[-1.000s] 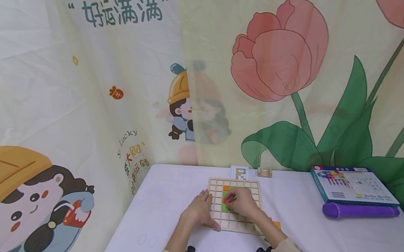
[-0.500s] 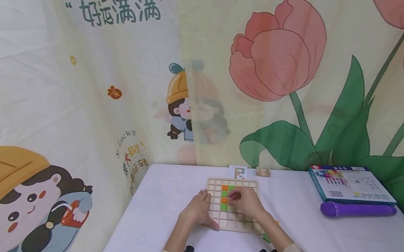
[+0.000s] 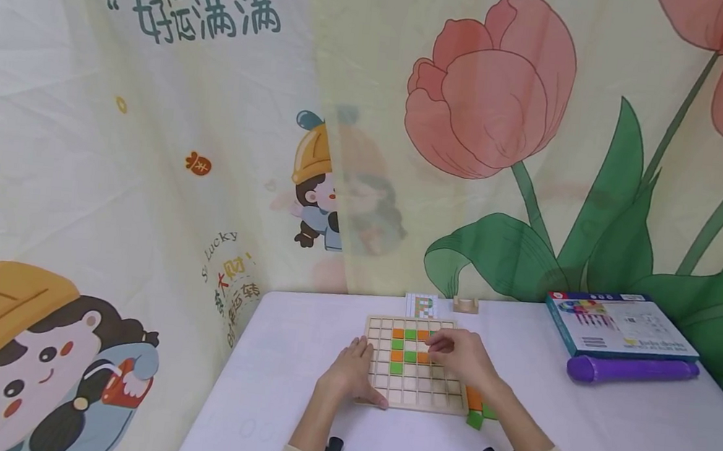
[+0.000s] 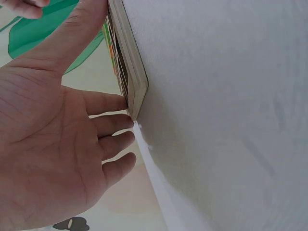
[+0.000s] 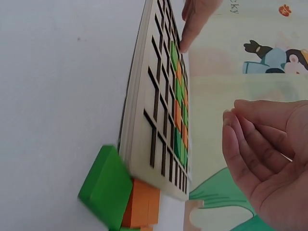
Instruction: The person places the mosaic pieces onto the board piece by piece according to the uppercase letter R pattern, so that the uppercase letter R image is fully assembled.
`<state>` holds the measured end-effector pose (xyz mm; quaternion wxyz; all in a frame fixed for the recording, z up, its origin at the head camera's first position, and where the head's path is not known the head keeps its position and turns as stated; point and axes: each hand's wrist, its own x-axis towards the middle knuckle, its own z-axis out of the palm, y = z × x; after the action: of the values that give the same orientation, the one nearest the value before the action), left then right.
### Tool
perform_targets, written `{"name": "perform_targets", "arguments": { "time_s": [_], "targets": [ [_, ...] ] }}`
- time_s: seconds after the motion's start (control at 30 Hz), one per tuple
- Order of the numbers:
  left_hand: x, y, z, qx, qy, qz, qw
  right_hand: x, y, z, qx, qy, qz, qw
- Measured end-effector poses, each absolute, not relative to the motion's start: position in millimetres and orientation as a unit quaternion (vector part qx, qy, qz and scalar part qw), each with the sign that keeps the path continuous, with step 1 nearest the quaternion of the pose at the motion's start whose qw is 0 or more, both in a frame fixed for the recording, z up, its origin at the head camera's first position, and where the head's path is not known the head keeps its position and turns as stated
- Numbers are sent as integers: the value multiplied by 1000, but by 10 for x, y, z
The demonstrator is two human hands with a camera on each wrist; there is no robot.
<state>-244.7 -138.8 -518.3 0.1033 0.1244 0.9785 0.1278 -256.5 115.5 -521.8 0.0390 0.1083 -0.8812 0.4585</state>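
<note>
A square wooden grid board [image 3: 378, 394] lies on the table with orange and green square tiles [image 3: 396, 367] in some of its cells. My left hand [image 3: 347, 371] rests along the board's left edge, fingers spread and thumb at the near left corner. In the left wrist view the left fingertips [image 4: 126, 120] touch the board's side. Over the board's right part is my right hand [image 3: 463, 357]. The right wrist view shows its fingers [image 5: 236, 144] loosely bent, tips close to the thumb, and no tile shows between them. It hides some cells in the head view.
Loose green blocks [image 5: 107, 187] and orange blocks [image 5: 144, 202] lie beside the board's near right corner. Behind the board are a pattern card [image 3: 422, 305] and a small wooden piece [image 3: 466, 305]. A flat box [image 3: 620, 326] and a purple tube [image 3: 631, 370] lie at the right.
My right hand has moved to the right over the board, uncovering more orange and green tiles and the loose blocks. The left hand stays at the board's edge. The head view has shifted slightly.
</note>
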Motion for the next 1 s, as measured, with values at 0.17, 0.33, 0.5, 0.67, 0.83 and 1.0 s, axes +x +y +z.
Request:
{"name": "perform_targets", "arguments": {
  "time_s": [0.17, 0.33, 0.5, 0.67, 0.83, 1.0],
  "targets": [
    [-2451, -1389, -5176, 126, 978, 132, 101, -2469, 1319, -5163, 115, -883, 453, 38],
    [-2435, -1384, -5155, 129, 977, 134, 101, -2404, 1493, -5169, 99, -897, 430, 22],
    [-2421, -1380, -5153, 129, 977, 134, 99, -2379, 1642, -5267, 77, -914, 398, 1],
    [-2419, -1385, -5160, 130, 978, 131, 99, -2351, 1754, -5360, 67, -921, 382, -27],
    [-2419, -1386, -5165, 130, 978, 131, 96, -2322, 1822, -5404, 65, -921, 378, -65],
    [-2420, -1373, -5162, 130, 977, 137, 94, -2323, 1850, -5412, 65, -922, 376, -66]
  ]
}}
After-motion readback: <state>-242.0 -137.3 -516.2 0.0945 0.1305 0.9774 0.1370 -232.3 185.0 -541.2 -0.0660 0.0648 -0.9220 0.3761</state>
